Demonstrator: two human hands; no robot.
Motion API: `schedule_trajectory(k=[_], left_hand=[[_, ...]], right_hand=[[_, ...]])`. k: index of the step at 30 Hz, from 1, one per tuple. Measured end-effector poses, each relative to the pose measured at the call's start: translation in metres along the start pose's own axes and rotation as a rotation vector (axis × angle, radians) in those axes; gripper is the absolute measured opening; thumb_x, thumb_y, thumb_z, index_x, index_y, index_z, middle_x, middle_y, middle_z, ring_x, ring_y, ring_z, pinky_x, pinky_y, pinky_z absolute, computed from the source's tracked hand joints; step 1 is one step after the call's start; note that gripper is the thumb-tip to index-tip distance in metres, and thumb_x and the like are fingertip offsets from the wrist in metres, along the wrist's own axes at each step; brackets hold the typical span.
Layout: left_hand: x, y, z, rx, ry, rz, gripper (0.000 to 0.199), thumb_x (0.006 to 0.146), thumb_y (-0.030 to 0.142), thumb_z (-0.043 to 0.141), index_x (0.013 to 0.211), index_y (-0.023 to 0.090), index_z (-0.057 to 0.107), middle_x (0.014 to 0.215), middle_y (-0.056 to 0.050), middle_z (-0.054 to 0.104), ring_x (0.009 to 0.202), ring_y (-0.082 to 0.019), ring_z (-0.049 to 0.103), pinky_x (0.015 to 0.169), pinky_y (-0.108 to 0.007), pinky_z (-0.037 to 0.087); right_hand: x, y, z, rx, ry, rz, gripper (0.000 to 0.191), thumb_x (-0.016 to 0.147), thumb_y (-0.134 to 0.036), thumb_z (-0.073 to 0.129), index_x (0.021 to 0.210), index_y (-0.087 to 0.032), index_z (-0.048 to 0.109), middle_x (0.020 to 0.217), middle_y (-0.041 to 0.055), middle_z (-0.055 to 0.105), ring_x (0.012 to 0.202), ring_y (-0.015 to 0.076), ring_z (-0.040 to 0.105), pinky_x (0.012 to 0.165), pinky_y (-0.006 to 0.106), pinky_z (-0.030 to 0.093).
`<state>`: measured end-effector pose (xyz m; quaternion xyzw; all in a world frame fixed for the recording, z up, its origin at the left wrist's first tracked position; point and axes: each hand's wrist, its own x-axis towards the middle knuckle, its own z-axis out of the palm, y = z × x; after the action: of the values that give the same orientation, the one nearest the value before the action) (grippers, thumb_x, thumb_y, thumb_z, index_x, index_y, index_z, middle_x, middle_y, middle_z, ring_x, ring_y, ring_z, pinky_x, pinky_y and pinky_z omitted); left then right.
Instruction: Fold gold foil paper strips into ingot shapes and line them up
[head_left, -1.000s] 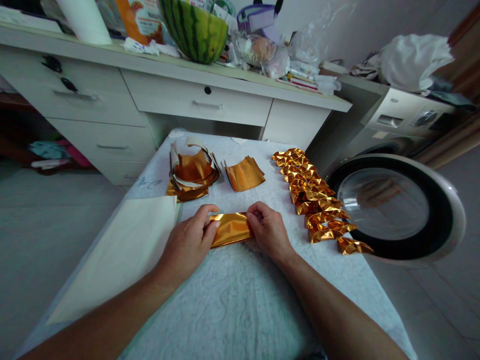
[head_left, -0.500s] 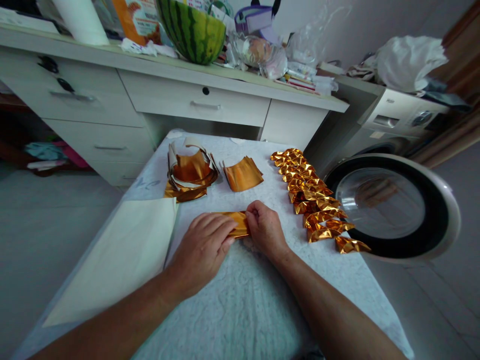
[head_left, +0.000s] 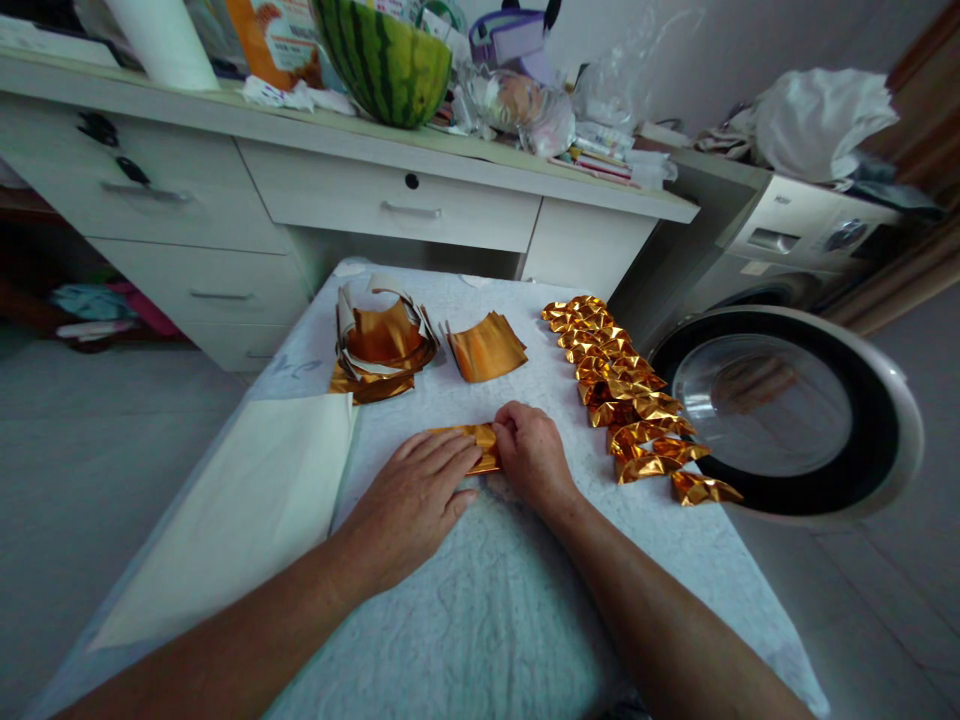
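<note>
A folded strip of gold foil paper [head_left: 487, 447] lies flat on the cloth-covered table [head_left: 525, 620]. My left hand [head_left: 412, 495] rests on its left part, fingers stretched out and the thumb apart. At the strip's right end, the fingers of my right hand [head_left: 534, 455] are pinched on its edge. Beyond my hands sits a small stack of curved gold sheets [head_left: 487, 348]. A curled bundle of gold and white sheets [head_left: 384, 335] stands to its left. Several folded gold pieces [head_left: 622, 385] form a long row on the right, with one piece [head_left: 703, 488] at the near end.
White paper [head_left: 232, 510] covers the table's left side. Behind the table is a white drawer counter [head_left: 337, 150] holding a cut watermelon [head_left: 386, 65], packages and plastic bags. A washing machine's round door [head_left: 787, 410] hangs open beside the table's right edge.
My left hand's fingers have straightened and flattened over the strip, and its thumb has moved slightly away from the foil. My right hand stays at the strip's right end.
</note>
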<state>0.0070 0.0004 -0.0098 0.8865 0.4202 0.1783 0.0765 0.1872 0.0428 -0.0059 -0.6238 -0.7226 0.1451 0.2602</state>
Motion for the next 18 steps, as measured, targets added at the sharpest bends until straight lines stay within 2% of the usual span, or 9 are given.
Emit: schedule_trajectory(k=[8,14,18], left_hand=[[-0.0009,-0.0012,0.0019,0.014,-0.009,0.007,0.039,0.092,0.030,0.054,0.130,0.021,0.055,0.140,-0.008,0.056,0.131,-0.025,0.048,0.110,-0.046,0.035],[-0.0024,0.0012,0.0030,0.025,-0.016,-0.004,0.039,0.092,0.027,0.053,0.130,0.022,0.055,0.141,-0.008,0.055,0.133,-0.025,0.046,0.111,-0.047,0.033],[-0.0020,0.0025,0.0032,0.066,-0.028,0.006,0.038,0.092,0.027,0.053,0.129,0.021,0.055,0.141,-0.009,0.056,0.132,-0.026,0.046,0.110,-0.047,0.034]], right_hand=[[0.0025,0.0003,-0.0011,-0.072,-0.020,0.003,0.011,0.085,-0.015,0.054,0.078,-0.018,0.062,0.079,0.0044,0.065,0.078,0.0181,0.054,0.074,0.028,0.035],[0.0021,-0.0003,0.0006,-0.048,-0.009,0.023,0.015,0.084,-0.014,0.052,0.096,-0.018,0.059,0.080,0.0020,0.064,0.076,0.0175,0.054,0.073,0.028,0.035],[0.0006,-0.0027,0.0005,-0.155,-0.019,0.003,0.012,0.085,-0.015,0.053,0.094,-0.020,0.060,0.086,0.0043,0.063,0.083,0.0205,0.053,0.074,0.030,0.034]])
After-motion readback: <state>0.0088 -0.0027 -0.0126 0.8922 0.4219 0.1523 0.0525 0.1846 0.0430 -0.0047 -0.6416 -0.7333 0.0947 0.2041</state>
